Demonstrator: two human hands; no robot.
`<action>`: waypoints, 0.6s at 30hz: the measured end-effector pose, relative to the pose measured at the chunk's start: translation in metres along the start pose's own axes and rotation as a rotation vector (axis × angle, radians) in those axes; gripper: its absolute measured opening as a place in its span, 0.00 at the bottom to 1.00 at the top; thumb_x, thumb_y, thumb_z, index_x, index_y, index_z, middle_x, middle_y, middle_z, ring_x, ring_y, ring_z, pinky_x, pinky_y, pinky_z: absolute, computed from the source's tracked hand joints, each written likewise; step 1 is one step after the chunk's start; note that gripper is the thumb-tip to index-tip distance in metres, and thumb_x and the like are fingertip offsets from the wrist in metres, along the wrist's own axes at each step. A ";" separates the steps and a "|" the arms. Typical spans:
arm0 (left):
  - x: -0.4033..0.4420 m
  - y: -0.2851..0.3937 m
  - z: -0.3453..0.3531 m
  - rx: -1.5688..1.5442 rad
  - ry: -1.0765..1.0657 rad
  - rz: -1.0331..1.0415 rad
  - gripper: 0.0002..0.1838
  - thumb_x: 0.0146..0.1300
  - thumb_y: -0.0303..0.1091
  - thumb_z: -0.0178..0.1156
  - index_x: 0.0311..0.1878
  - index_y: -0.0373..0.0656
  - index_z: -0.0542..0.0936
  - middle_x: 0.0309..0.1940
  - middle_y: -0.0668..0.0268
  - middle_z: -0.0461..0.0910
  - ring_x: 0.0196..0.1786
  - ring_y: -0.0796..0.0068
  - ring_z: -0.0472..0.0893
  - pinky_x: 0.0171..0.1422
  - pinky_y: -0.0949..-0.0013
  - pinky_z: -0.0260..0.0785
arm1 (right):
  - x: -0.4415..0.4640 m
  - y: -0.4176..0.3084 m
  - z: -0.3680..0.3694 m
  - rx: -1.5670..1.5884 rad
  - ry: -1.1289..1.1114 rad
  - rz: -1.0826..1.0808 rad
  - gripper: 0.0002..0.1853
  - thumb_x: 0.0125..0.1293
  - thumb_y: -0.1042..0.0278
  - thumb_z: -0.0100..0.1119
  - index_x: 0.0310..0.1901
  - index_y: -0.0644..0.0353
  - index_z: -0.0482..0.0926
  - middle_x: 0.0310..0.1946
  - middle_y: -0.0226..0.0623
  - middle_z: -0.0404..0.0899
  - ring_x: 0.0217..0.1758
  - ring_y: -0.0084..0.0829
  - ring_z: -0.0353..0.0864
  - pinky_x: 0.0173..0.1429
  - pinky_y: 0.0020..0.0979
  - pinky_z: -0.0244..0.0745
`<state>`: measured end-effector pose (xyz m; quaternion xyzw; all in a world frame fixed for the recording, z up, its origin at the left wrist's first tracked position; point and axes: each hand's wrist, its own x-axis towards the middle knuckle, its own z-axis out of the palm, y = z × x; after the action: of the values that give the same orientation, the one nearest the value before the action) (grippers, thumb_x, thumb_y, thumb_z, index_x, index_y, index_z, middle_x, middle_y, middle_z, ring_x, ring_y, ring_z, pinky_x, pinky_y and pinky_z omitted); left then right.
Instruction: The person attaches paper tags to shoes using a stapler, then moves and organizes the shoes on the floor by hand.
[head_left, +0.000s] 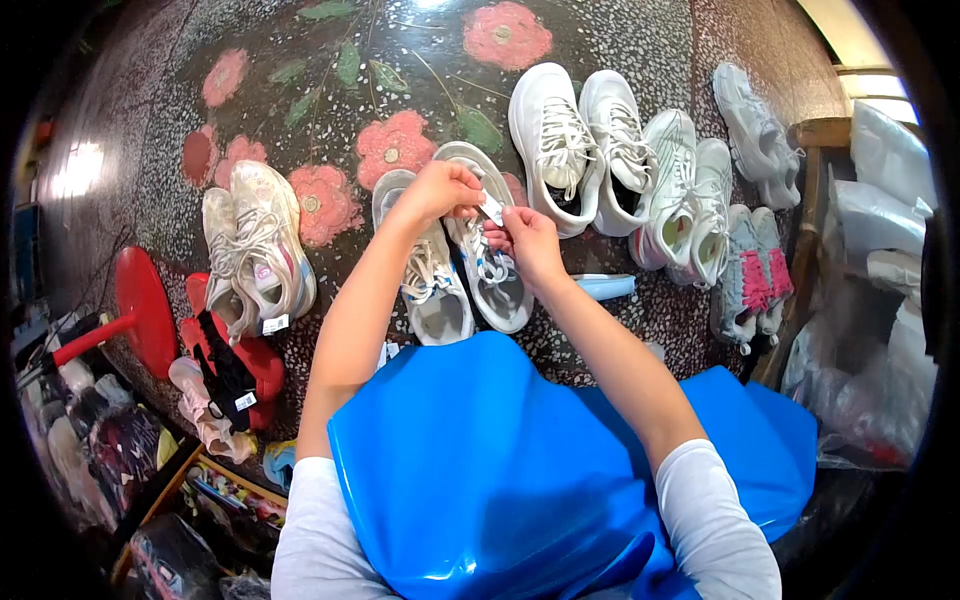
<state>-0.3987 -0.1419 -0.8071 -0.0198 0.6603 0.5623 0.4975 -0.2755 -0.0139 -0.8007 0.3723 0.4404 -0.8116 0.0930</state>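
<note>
Between my two hands is a small white paper tag [492, 209]. My left hand [447, 193] pinches its upper left end, and the fingertips of my right hand [530, 242] grip its lower right end. Directly beneath them, a pair of white lace-up sneakers with blue accents lies on the floor; the left sneaker [432, 275] and the right sneaker [500, 290] are partly covered by my hands and forearms. A blue apron [500, 450] spreads across my lap. Any print on the tag is too small to read.
Several pairs of white shoes [560, 140] stand to the right, beside plastic-wrapped items [885, 230]. At left are off-white sneakers [265, 240] with a tag, a red stool [145, 310] and a black strappy item [228, 365]. The speckled floor [420, 60] has painted flowers.
</note>
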 end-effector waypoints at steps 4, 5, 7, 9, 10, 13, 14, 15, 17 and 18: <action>-0.002 0.003 0.000 0.089 0.019 0.021 0.07 0.53 0.26 0.65 0.33 0.39 0.77 0.23 0.68 0.79 0.23 0.82 0.78 0.23 0.80 0.64 | -0.001 -0.001 0.001 -0.006 0.009 0.003 0.10 0.66 0.70 0.51 0.40 0.70 0.72 0.30 0.39 0.78 0.28 0.23 0.79 0.34 0.21 0.77; -0.002 0.004 0.000 0.106 0.017 0.008 0.06 0.53 0.27 0.65 0.33 0.39 0.77 0.23 0.68 0.79 0.24 0.82 0.78 0.23 0.80 0.64 | -0.001 -0.002 0.001 -0.015 0.027 0.009 0.10 0.65 0.70 0.52 0.40 0.70 0.72 0.30 0.38 0.78 0.28 0.23 0.79 0.34 0.21 0.78; 0.000 0.005 -0.001 0.122 0.015 -0.005 0.06 0.53 0.27 0.66 0.32 0.39 0.78 0.23 0.68 0.80 0.24 0.82 0.78 0.24 0.80 0.65 | 0.000 0.000 0.000 -0.024 0.037 -0.007 0.09 0.65 0.71 0.53 0.40 0.70 0.72 0.30 0.38 0.78 0.29 0.22 0.79 0.34 0.21 0.78; 0.005 0.005 -0.004 0.094 -0.018 -0.030 0.06 0.52 0.26 0.66 0.30 0.35 0.78 0.23 0.63 0.80 0.23 0.79 0.79 0.25 0.78 0.70 | 0.000 0.000 0.000 -0.035 0.047 -0.020 0.09 0.64 0.71 0.53 0.40 0.70 0.72 0.31 0.38 0.78 0.29 0.22 0.79 0.33 0.20 0.78; 0.005 0.005 -0.005 0.093 -0.018 -0.031 0.06 0.52 0.26 0.66 0.30 0.35 0.78 0.23 0.63 0.80 0.23 0.79 0.79 0.25 0.78 0.70 | -0.001 0.000 0.000 -0.036 0.059 -0.024 0.09 0.64 0.71 0.53 0.40 0.70 0.72 0.31 0.38 0.78 0.29 0.22 0.79 0.33 0.20 0.78; 0.004 0.006 -0.004 0.166 -0.037 -0.019 0.07 0.51 0.25 0.66 0.31 0.35 0.78 0.23 0.63 0.80 0.23 0.78 0.80 0.25 0.78 0.71 | -0.002 -0.001 0.001 -0.043 0.071 -0.032 0.09 0.64 0.72 0.54 0.41 0.70 0.72 0.31 0.38 0.78 0.29 0.22 0.79 0.33 0.20 0.78; 0.003 0.006 -0.003 0.167 -0.016 -0.009 0.07 0.51 0.25 0.66 0.31 0.35 0.78 0.23 0.63 0.80 0.23 0.78 0.79 0.25 0.78 0.70 | -0.003 -0.001 0.001 -0.050 0.070 -0.037 0.09 0.64 0.72 0.54 0.41 0.70 0.72 0.31 0.38 0.78 0.29 0.22 0.79 0.33 0.19 0.78; 0.002 0.006 -0.002 0.168 0.006 0.000 0.07 0.50 0.25 0.66 0.31 0.35 0.78 0.23 0.63 0.80 0.23 0.78 0.79 0.24 0.78 0.70 | -0.003 0.000 0.000 -0.049 0.071 -0.037 0.09 0.64 0.72 0.54 0.41 0.70 0.72 0.31 0.38 0.78 0.29 0.22 0.79 0.33 0.19 0.78; 0.003 0.002 -0.003 0.184 0.001 0.010 0.08 0.51 0.26 0.66 0.33 0.36 0.77 0.24 0.64 0.80 0.23 0.80 0.78 0.24 0.78 0.67 | -0.003 0.002 -0.002 -0.064 0.043 -0.077 0.11 0.64 0.72 0.54 0.43 0.71 0.72 0.32 0.39 0.78 0.30 0.23 0.79 0.33 0.20 0.77; 0.001 0.002 -0.003 0.199 -0.005 0.021 0.09 0.51 0.27 0.66 0.34 0.37 0.77 0.24 0.66 0.80 0.23 0.81 0.77 0.23 0.79 0.64 | -0.007 0.001 -0.005 -0.063 0.047 -0.077 0.11 0.64 0.72 0.54 0.43 0.71 0.72 0.32 0.39 0.78 0.30 0.23 0.79 0.33 0.20 0.77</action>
<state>-0.4021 -0.1427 -0.8066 0.0379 0.7117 0.4993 0.4926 -0.2678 -0.0120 -0.7981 0.3708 0.4818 -0.7915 0.0631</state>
